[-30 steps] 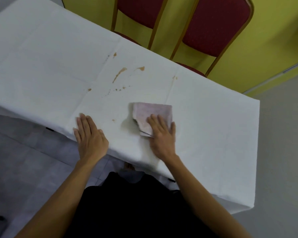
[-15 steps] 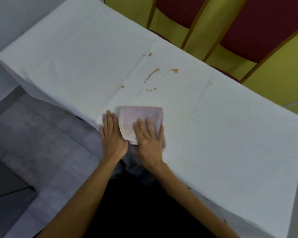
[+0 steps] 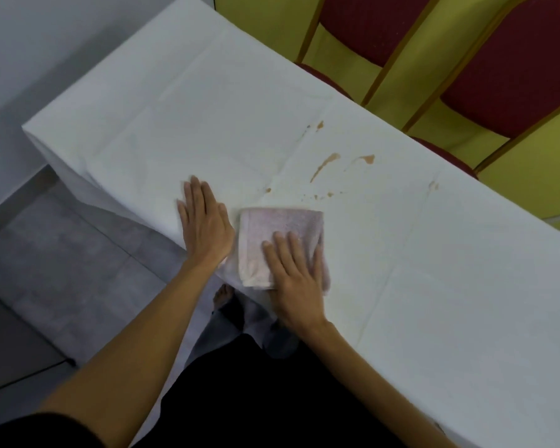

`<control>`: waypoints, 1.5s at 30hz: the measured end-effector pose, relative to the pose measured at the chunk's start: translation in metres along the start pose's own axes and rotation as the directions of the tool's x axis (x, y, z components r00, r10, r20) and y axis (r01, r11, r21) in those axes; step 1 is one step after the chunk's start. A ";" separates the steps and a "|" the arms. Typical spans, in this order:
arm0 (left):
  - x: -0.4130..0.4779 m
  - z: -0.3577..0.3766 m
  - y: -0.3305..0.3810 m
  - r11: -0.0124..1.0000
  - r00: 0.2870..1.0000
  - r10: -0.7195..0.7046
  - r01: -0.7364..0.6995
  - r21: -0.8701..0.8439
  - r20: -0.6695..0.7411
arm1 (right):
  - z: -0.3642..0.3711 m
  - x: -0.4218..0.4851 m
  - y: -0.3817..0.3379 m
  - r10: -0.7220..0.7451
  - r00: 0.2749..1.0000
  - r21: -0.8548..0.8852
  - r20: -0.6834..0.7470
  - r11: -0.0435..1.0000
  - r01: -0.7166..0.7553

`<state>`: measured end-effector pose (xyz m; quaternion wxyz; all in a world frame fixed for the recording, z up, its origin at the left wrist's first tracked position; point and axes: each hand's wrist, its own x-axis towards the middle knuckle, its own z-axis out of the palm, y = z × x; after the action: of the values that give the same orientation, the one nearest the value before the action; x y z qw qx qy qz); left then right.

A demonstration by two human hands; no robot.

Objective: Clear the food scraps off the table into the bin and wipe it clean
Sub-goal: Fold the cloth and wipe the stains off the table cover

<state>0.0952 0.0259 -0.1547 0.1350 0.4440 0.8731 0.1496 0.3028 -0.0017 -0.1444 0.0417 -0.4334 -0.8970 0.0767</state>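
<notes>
A white-covered table [image 3: 466,270] runs diagonally across the view. Brown sauce stains [image 3: 328,161] and small specks lie near its middle, beyond my hands. A folded pink cloth [image 3: 274,231] rests on the table's near edge. My right hand [image 3: 293,279] presses flat on the cloth's near right part, fingers together. Just left of the cloth, my left hand [image 3: 204,226] lies flat on the tablecloth, its thumb side touching the cloth's left edge. No bin is in view.
Two red-cushioned chairs [image 3: 511,76] with wooden frames stand against a yellow wall behind the table's far side. Grey tiled floor [image 3: 62,260] lies to the left, below the table's end. A bare foot [image 3: 223,294] shows under the table edge.
My right hand has slid the cloth left along the near edge until it meets my left hand. The view has swung so the table's left end now shows.
</notes>
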 end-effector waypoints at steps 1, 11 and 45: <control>0.007 0.000 -0.005 1.000 1.000 0.017 -0.017 0.024 -0.010 | -0.001 0.007 0.011 0.012 1.000 0.005 -0.006 1.000 -0.012; 0.015 -0.002 -0.022 0.989 0.996 0.067 -0.058 0.138 -0.061 | 0.000 0.072 -0.020 0.250 0.965 0.117 -0.076 0.964 -0.241; 0.125 0.012 0.038 1.000 0.994 0.022 -0.023 -0.001 -0.104 | -0.004 0.126 0.008 0.380 0.918 0.106 -0.117 0.924 -0.368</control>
<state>0.0563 0.1504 -0.1642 0.0882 0.4452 0.8737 0.1750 0.2308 0.1025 -0.1404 0.1046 -0.5989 -0.7888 0.0906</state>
